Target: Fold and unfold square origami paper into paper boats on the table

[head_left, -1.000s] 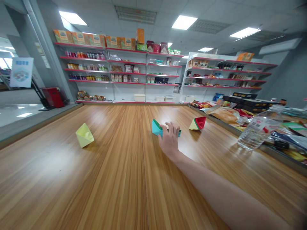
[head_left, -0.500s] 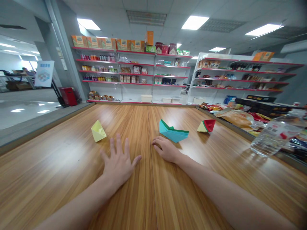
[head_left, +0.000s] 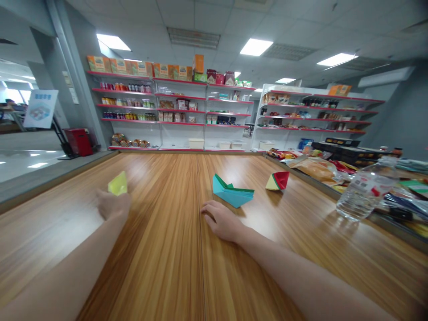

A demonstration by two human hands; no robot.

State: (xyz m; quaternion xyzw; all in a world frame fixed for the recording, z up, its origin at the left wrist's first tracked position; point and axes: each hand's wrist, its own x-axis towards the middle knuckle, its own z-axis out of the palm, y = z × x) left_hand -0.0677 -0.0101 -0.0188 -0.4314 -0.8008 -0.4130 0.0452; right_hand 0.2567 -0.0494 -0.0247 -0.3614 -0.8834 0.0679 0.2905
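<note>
My left hand (head_left: 113,204) reaches out over the wooden table (head_left: 167,249) and meets a yellow folded paper boat (head_left: 117,183). The hand is blurred and its fingers are hidden behind its back, so the grip is unclear. My right hand (head_left: 222,219) rests palm down on the table with the fingers lying loosely and nothing in them. It lies just short of a teal paper boat with a green edge (head_left: 232,193). A red, yellow and green paper boat (head_left: 277,180) sits further right.
A clear plastic water bottle (head_left: 364,191) lies at the table's right edge beside a heap of snack packets (head_left: 317,167). Store shelves with goods (head_left: 174,111) line the back wall. A red box (head_left: 78,141) and a sign (head_left: 40,108) stand at far left.
My left hand came into view, lay flat on the table, then moved forward and left to the yellow boat. My right hand drew back from the teal boat and now rests on the table.
</note>
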